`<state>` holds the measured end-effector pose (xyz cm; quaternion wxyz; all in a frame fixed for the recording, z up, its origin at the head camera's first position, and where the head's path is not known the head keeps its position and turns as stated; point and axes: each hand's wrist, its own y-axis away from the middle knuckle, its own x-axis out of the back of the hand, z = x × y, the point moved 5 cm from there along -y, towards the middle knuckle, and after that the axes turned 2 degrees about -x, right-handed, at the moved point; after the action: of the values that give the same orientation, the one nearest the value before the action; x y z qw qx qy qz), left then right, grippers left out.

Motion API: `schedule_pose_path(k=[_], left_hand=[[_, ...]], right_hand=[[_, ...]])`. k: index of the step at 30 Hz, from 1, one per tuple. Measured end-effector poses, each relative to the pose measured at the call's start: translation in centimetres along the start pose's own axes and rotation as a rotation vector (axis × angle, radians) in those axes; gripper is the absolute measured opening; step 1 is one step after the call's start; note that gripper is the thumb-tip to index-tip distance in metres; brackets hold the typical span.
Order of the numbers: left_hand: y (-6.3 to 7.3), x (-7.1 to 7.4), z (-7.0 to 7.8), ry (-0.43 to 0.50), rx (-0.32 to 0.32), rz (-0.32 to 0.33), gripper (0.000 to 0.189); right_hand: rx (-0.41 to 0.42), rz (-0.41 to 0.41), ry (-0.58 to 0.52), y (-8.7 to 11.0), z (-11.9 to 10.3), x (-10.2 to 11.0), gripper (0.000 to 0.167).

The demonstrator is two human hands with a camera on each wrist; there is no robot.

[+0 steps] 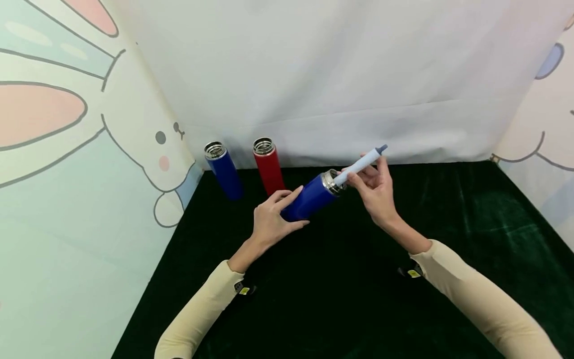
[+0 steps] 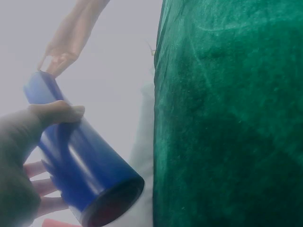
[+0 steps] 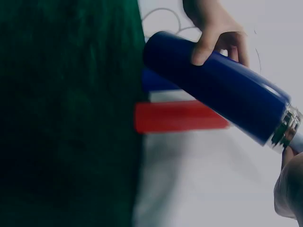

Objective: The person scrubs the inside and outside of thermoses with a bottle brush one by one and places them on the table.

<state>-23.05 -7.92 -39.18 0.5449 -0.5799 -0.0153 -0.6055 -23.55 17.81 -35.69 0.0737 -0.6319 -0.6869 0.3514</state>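
Note:
My left hand grips a blue vacuum flask round its body, thumb on one side and fingers on the other. The flask is lifted and tilted, its lidless steel mouth facing up and right. My right hand pinches a thick light-blue stick with a grey-blue tip. The stick's lower end is inside the flask's mouth, so its shape is hidden. In the left wrist view the flask's dark base faces the camera. The right wrist view shows the flask side-on.
Behind the held flask stand a red flask and a second blue flask, both lidless. A dark green cloth covers the table. A white curtain hangs behind, and a rabbit-printed panel borders the left.

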Motion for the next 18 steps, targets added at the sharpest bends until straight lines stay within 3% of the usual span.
schedule_pose_path(k=[2,6,13,18], left_hand=[[-0.5,0.1,0.4,0.021,-0.008,0.003,0.084],[-0.8,0.4,0.1,0.052,0.009,0.007,0.085],[0.0,0.2,-1.2,0.068,0.068,-0.031,0.084],[0.4,0.1,-1.5,0.052,0.075,-0.054,0.085]], right_hand=[[0.023,-0.006,0.035,-0.2,-0.5,-0.3,0.046],[0.030,0.011,0.001,-1.1,-1.7,0.1,0.049],[0.020,0.072,-0.050,-2.0,-2.8,1.4,0.052],[0.053,0.036,-0.107,-1.9,-2.9,1.5,0.043]])
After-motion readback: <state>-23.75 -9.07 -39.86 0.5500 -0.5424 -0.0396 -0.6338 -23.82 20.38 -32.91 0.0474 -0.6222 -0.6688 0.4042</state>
